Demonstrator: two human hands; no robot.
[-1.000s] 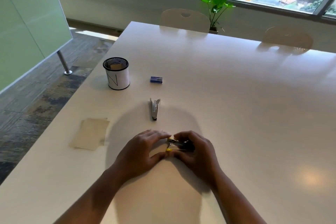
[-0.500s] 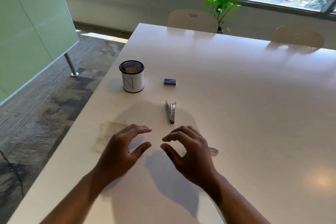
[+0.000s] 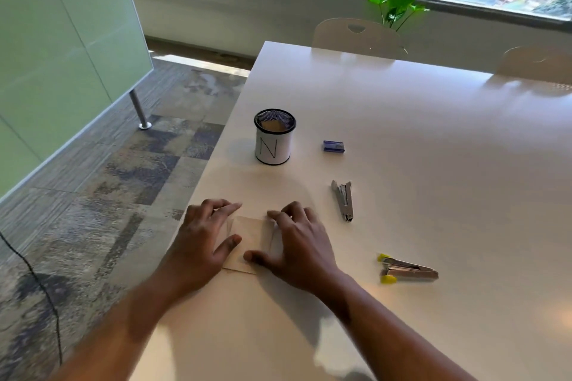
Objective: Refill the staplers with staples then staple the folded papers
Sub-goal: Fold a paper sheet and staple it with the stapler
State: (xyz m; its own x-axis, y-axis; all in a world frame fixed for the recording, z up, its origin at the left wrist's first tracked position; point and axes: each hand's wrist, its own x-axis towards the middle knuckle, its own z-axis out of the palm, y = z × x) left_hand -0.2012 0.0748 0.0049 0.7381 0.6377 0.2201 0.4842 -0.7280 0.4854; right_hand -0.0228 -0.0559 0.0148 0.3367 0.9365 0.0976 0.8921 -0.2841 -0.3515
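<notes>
Smooth, glossy off-white desk (image 3: 433, 139), rounded at the near-left edge, mirroring window light. Flat on it near that edge, folded paper (image 3: 249, 244): matte tan, roughly square, with crease lines visible. Left hand (image 3: 201, 244) resting on the paper's left side, fingers (image 3: 226, 209) spread and nearly straight, thumb laid on the sheet. Right hand (image 3: 297, 244) on the paper's right side, fingers bent at the knuckles with tips touching the far edge, thumb pressed to the near part; nothing clamped in either hand.

To the right, well apart from the hands, a yellow-tipped stapler (image 3: 405, 271) of bare metal, lying on its side and hinged open. Farther back, a silver stapler (image 3: 343, 202), slim, metallic, also spread open in a narrow V. Beyond it a small blue staple box (image 3: 333, 146), rectangular, print too small to read.

Left of the box, a cylindrical black mesh cup (image 3: 274, 136), wrapped in a white paper band hand-marked with a large "N"; something tan inside.

Along the far side, two cream moulded chairs (image 3: 356, 35), one with an oval cut-out in the back, and a leafy green plant (image 3: 396, 8). On the left, a frosted green glass panel (image 3: 55, 40) on a metal post, above mottled grey-blue carpet tiles.
</notes>
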